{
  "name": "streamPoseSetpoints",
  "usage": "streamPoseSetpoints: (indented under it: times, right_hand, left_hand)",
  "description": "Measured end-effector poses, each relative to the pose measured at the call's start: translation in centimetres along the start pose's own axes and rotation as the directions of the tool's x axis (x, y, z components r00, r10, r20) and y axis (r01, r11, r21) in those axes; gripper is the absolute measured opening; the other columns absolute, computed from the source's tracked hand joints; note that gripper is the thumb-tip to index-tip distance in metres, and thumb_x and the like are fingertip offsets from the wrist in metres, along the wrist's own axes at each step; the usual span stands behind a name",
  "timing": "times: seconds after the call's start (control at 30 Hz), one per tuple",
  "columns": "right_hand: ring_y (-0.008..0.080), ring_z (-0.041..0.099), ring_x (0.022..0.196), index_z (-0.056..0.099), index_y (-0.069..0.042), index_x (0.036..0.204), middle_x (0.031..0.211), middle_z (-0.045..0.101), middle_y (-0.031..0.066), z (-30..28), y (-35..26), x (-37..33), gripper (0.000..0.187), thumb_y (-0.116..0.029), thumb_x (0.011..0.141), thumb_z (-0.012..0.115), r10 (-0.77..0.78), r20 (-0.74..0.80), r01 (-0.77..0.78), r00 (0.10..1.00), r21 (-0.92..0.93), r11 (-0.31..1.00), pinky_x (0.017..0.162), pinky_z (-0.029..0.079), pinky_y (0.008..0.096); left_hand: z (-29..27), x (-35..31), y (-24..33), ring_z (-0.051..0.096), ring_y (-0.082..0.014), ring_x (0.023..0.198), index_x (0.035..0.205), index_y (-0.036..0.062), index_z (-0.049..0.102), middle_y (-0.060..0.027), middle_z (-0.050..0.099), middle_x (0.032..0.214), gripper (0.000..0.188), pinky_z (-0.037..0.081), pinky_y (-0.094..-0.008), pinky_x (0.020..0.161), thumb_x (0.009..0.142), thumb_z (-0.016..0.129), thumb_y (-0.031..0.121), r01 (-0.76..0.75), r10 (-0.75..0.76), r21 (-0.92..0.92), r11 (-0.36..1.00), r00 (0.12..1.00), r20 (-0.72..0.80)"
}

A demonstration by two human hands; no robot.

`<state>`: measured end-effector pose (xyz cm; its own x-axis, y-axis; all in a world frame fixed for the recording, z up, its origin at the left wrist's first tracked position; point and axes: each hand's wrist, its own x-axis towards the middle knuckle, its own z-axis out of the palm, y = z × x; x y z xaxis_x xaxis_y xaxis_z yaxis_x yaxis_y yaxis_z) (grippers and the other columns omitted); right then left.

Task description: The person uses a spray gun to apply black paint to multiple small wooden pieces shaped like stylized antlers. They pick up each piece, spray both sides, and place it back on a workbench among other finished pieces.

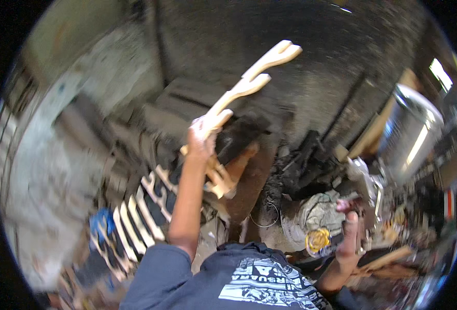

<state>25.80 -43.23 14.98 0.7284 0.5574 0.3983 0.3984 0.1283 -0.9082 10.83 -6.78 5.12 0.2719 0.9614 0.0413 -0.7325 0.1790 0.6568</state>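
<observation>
My left hand (201, 140) is closed around the lower end of a long, pale, antler-shaped wooden piece (249, 82), its branched tip pointing up and to the right. Just below that hand, another light wooden piece (221, 182) with a forked end shows partly behind the forearm; whether I hold it too, I cannot tell. At lower right my right hand (348, 242) is raised with the thumb up. Its fingers look curled around something dark and brownish, blurred and partly hidden.
Several pale wooden strips (135, 222) lie in a row at lower left, by a blue bundle (102, 222). On the right are a shiny metal cylinder (414, 137), a greyish sack (321, 213) and a yellow round object (318, 240). Dark blocks (187, 98) stand by the back wall.
</observation>
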Motion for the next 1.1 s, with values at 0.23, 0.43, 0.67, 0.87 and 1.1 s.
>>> streamPoseSetpoints:
  times: [0.23,0.43,0.67,0.87,1.1]
  right_hand:
    - [0.0113,0.058,0.074,0.060,0.007,0.106,0.082,0.064,0.0062,-0.1,-4.7,3.4,0.027,-0.014,0.088,0.062,-0.197,-0.076,0.196,0.977,-0.020,0.980,0.071,0.047,0.0251]
    - [0.0027,0.041,0.057,0.056,-0.001,0.080,0.060,0.049,-0.0039,-0.5,-4.7,4.7,0.018,-0.014,0.089,0.065,-0.165,-0.114,0.156,0.980,-0.089,0.984,0.051,0.035,0.0218]
    - [0.0025,0.044,0.057,0.059,-0.002,0.082,0.062,0.054,-0.0032,-0.5,-4.3,3.4,0.020,-0.019,0.089,0.067,-0.109,0.039,0.108,0.993,0.017,0.994,0.051,0.037,0.0226]
    - [0.0045,0.051,0.060,0.059,-0.002,0.082,0.066,0.058,-0.0021,-1.5,-4.5,5.2,0.018,-0.016,0.092,0.064,-0.102,-0.125,0.111,0.987,0.076,0.991,0.055,0.041,0.0219]
    - [0.0075,0.055,0.060,0.061,-0.001,0.086,0.067,0.061,0.0015,-0.2,-4.1,3.9,0.017,-0.017,0.091,0.064,-0.053,-0.055,0.060,0.997,0.126,0.990,0.056,0.045,0.0243]
  left_hand:
    - [4.3,3.2,-0.4,0.065,-0.0157,0.064,0.110,-0.0054,0.059,-0.0122,0.066,0.092,0.028,0.056,-0.0157,0.052,0.096,0.040,0.010,0.143,-0.148,0.090,0.986,0.987,0.055]
    - [4.5,2.7,-1.1,0.066,-0.0156,0.067,0.104,-0.0045,0.055,-0.0141,0.065,0.090,0.025,0.058,-0.0179,0.055,0.098,0.038,0.012,0.101,-0.115,0.122,0.987,0.987,0.111]
    - [4.0,2.8,-2.1,0.067,-0.0150,0.066,0.105,-0.0032,0.055,-0.0129,0.066,0.090,0.026,0.058,-0.0177,0.054,0.099,0.037,0.014,0.094,-0.125,0.167,0.982,0.973,0.191]
    - [3.3,1.4,-1.0,0.067,-0.0150,0.066,0.105,-0.0029,0.056,-0.0120,0.066,0.090,0.024,0.059,-0.0182,0.055,0.098,0.039,0.012,0.111,-0.144,0.166,0.980,0.968,0.205]
    - [3.6,0.9,-1.1,0.066,-0.0151,0.067,0.106,-0.0038,0.056,-0.0119,0.066,0.090,0.021,0.057,-0.0170,0.056,0.097,0.043,0.011,0.077,-0.104,0.164,0.983,0.981,0.163]
